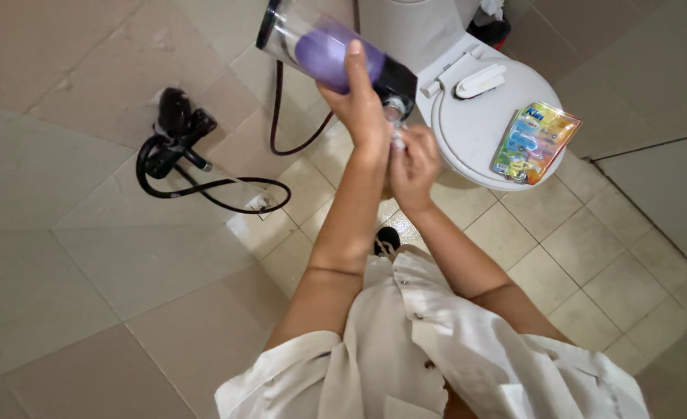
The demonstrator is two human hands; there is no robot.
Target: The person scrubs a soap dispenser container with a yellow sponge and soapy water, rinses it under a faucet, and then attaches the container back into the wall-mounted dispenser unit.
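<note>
At the top middle of the frame, the left hand (361, 105) wraps around a clear tube (320, 48) with a purple part inside and a black end. The right hand (413, 163), just below it, pinches a small white bit (397, 140) at that black end. To the right sits a closed white toilet lid (475, 124) with a colourful packet (535, 141) on it. A black hose (204, 182) lies on the tiled floor (72, 256), left.

closed white toilet lid (475, 124) carries a colourful flat packet (535, 141) and a white clip-shaped piece (480, 81); black hose with nozzle (179, 140) coiled on beige tiled floor (88, 256)
</note>
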